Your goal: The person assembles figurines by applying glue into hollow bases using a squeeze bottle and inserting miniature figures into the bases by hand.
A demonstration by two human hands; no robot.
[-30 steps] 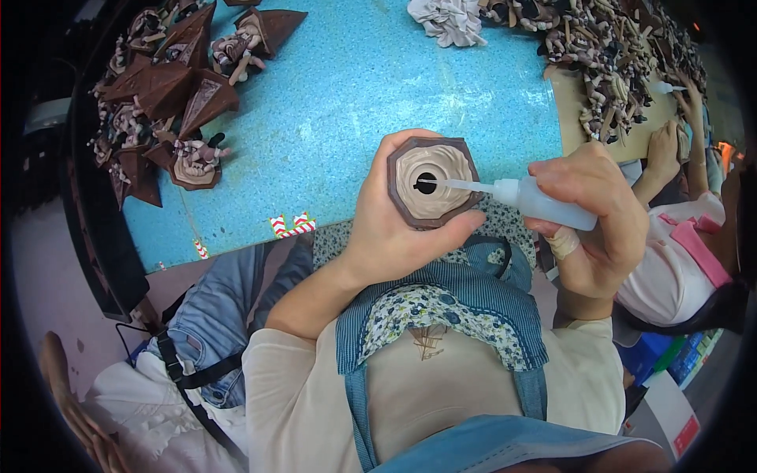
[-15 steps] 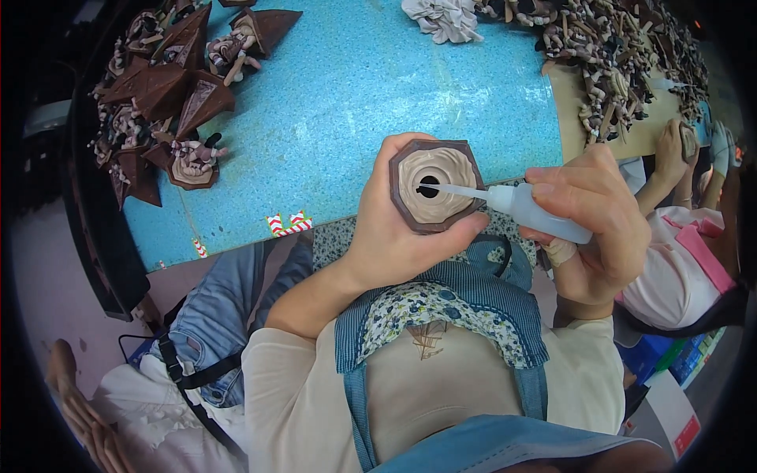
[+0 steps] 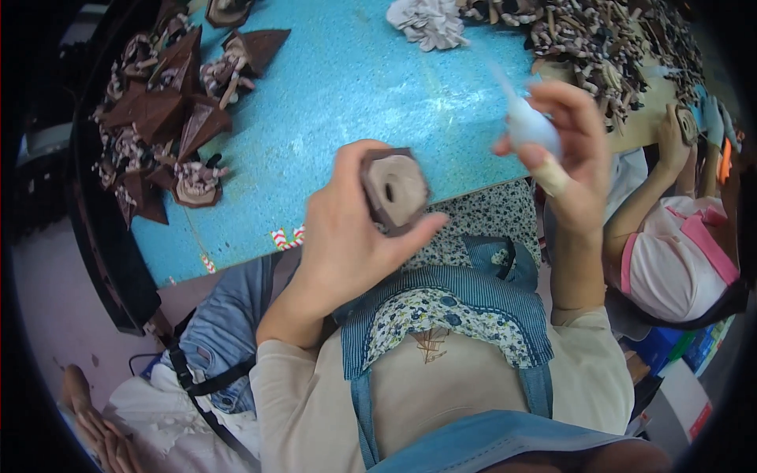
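Observation:
My left hand (image 3: 339,229) grips a brown octagonal base (image 3: 400,191) with a beige, ridged top and a dark round hole in its middle. The base is tilted, and its hole faces partly to the right. To the right, my right hand (image 3: 572,150) holds a translucent squeeze bottle (image 3: 532,126) with a long thin nozzle. The bottle points up and away to the left, apart from the base and slightly blurred by motion. A light bandage wraps my right thumb.
Brown pointed pieces and small figures (image 3: 158,118) pile up on the blue table (image 3: 331,102) at far left. Crumpled white paper (image 3: 430,22) lies at the back. More figure parts (image 3: 587,55) heap at far right, near another person's hand (image 3: 674,146). Someone in jeans (image 3: 225,315) sits at left.
The bottle's nozzle has come out of the hole. My right hand has lifted the bottle up and away, turning it upward. My left hand has moved left, tilting the base.

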